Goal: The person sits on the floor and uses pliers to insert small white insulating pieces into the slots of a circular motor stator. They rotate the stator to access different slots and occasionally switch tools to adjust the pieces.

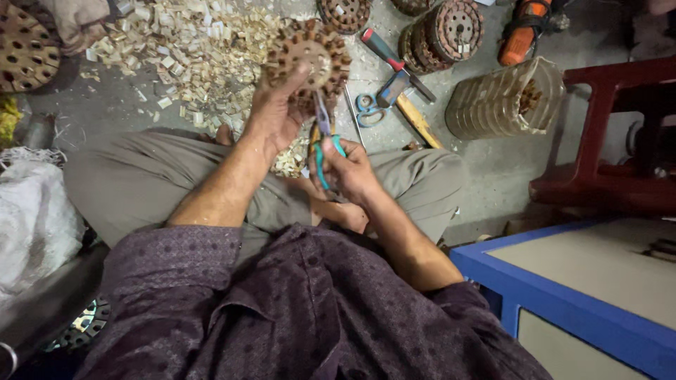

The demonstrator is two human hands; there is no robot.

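I sit cross-legged on the floor. My left hand (276,116) holds up a round brown motor stator (308,56) with slotted teeth around its rim, thumb pressed on its face. My right hand (348,169) grips pliers with teal handles (324,144). The pliers' metal jaws point up and touch the lower edge of the stator. My grey trousers and purple patterned shirt fill the lower part of the view.
A heap of pale paper scraps (190,49) lies on the floor ahead. More stators (443,32), a red-handled screwdriver (387,53), blue scissors (370,109) and a clear plastic jar (503,98) lie to the right. A red stool (612,134) and blue box (563,295) stand at right.
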